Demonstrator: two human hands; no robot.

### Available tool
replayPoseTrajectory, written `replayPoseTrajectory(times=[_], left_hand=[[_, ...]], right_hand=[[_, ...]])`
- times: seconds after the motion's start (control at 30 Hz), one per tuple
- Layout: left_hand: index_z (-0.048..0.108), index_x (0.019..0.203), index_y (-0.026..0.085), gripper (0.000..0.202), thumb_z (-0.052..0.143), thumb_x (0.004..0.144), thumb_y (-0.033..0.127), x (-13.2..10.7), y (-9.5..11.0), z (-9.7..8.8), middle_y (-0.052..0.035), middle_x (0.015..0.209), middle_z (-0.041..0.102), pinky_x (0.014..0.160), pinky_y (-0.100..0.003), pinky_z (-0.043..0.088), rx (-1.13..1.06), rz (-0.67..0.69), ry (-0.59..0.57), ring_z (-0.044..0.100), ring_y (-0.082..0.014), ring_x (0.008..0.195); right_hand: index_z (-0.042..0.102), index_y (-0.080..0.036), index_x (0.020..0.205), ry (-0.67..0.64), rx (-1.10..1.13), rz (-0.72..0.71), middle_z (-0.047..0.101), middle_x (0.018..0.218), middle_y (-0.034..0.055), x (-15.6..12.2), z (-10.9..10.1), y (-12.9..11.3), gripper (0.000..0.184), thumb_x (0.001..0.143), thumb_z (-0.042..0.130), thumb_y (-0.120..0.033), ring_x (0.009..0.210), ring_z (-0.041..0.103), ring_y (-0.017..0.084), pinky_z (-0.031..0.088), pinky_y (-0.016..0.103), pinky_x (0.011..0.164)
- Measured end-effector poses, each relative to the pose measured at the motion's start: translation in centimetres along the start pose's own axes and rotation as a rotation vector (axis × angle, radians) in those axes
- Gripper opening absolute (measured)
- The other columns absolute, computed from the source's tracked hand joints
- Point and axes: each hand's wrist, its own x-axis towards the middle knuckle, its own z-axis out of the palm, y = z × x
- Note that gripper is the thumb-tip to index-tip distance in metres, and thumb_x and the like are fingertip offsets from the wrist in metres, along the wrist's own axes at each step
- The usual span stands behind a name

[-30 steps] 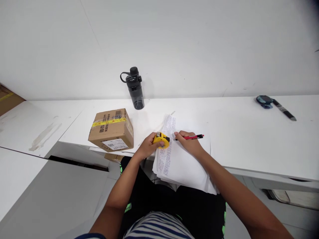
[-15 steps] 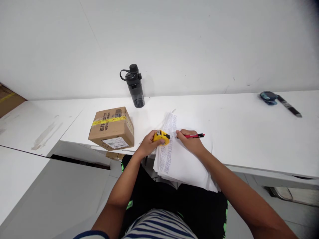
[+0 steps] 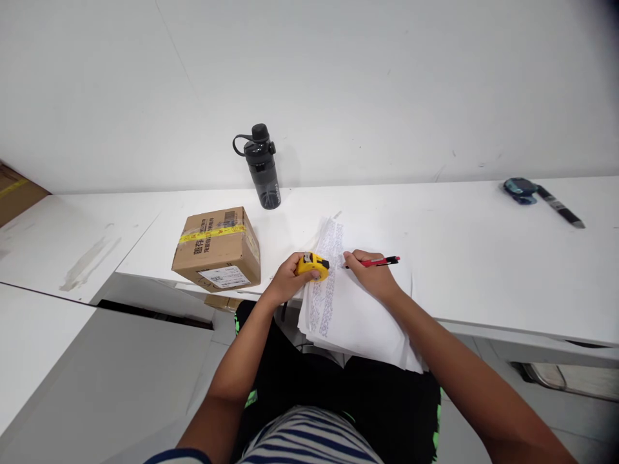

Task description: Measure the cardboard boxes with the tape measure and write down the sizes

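My left hand (image 3: 285, 281) is closed round a yellow tape measure (image 3: 313, 266) at the left edge of a stack of white paper sheets (image 3: 358, 316) covered with blue handwriting along the left side. My right hand (image 3: 370, 277) grips a red pen (image 3: 380, 261), its tip on the top sheet just right of the tape measure. The stack overhangs the front edge of the white table (image 3: 459, 258).
A taped cardboard box (image 3: 217, 249) sits to the left on the table. A dark water bottle (image 3: 262, 167) stands at the back by the wall. A blue watch with a dark strap (image 3: 534, 195) lies far right. Another cardboard box (image 3: 14, 190) shows at the far left edge.
Both hands have stayed on the paper with tape measure and pen. The view has shifted slightly, so the hands sit a little higher in the picture.
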Motion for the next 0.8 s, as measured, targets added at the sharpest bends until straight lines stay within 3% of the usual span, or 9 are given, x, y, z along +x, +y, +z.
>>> replayPoseTrajectory(times=[0.27,0.8], left_hand=[[0.058,0.108,0.017,0.048,0.078,0.070,0.039,-0.05,0.08,0.15,-0.0042,0.101,0.065,0.084,-0.032,0.047,-0.033,0.005,0.002,0.061,-0.0170,0.091],[0.059,0.107,0.017,0.047,0.079,0.069,0.036,0.02,-0.03,0.21,-0.0048,0.103,0.066,0.087,-0.033,0.048,-0.067,0.020,0.015,0.062,-0.0173,0.093]], right_hand=[[0.059,-0.021,0.058,-0.012,-0.010,0.005,0.066,0.064,0.0031,-0.02,-0.09,-0.13,0.038,0.085,0.051,-0.047,0.064,0.057,0.019,0.040,0.030,0.059],[0.052,-0.022,0.054,0.049,-0.011,0.011,0.061,0.061,0.0020,-0.18,-0.10,-0.46,0.039,0.085,0.050,-0.046,0.062,0.054,0.018,0.039,0.030,0.060]])
